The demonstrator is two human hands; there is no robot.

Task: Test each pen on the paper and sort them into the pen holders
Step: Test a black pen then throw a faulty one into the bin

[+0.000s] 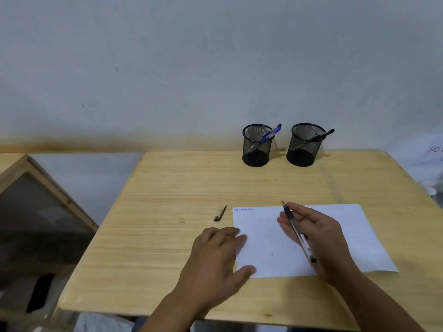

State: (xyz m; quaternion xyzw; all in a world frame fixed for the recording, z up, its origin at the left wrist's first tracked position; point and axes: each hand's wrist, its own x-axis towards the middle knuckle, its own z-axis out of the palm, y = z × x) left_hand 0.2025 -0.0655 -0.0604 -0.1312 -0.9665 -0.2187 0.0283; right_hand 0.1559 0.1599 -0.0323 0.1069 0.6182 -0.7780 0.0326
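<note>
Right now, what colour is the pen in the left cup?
Blue pen, seen from the head camera, in the left black mesh holder.

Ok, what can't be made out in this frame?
- Head view: blue scribbles on the paper near its top-left corner, too small to read.
- Note on the wall, cut off by the right edge.
- Whether the right hand's pen writes: no mark visible by its tip.
- Pen tips inside the mesh holders, hidden.

Pale grey-white wall [167, 56] filling the upper half, brownish stain band [96, 143] along its base, light wooden worktop [167, 236] at centre, wooden-framed dark panel [36, 212] leaning at 9 o'clock, dim floor below it, soft even light
</note>
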